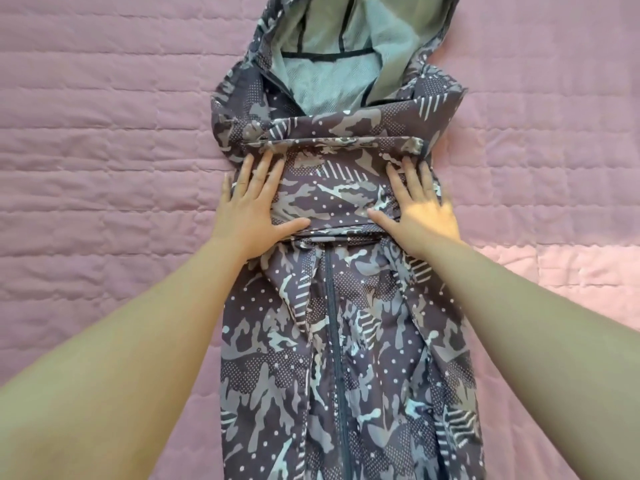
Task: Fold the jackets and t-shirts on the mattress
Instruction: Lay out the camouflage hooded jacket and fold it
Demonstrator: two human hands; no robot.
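One garment in view: a dark grey-purple camouflage-print hooded jacket [346,341] of thin, slightly shiny fabric. It lies lengthwise on the pink quilted mattress [104,133], front side up. The hood [346,46] is at the far end, with the body running towards the person.

The hood lies open, showing a pale grey mesh lining [329,81] with dark seam tape. A dark zip [334,323] runs down the middle of the body and is closed along the stretch that shows.

Both side edges are turned inward, so the body is narrow. Across the chest, below the hood opening, lies a folded band [332,199] of the same fabric.

The left hand [249,209] lies palm down on the left end of that band, fingers [261,171] straight and spread, thumb along its near edge. The right hand [419,209] does the same on the right end, fingers [412,174] flat and apart. Neither hand grips the cloth; both press on it. Bare forearms reach in from the lower corners.
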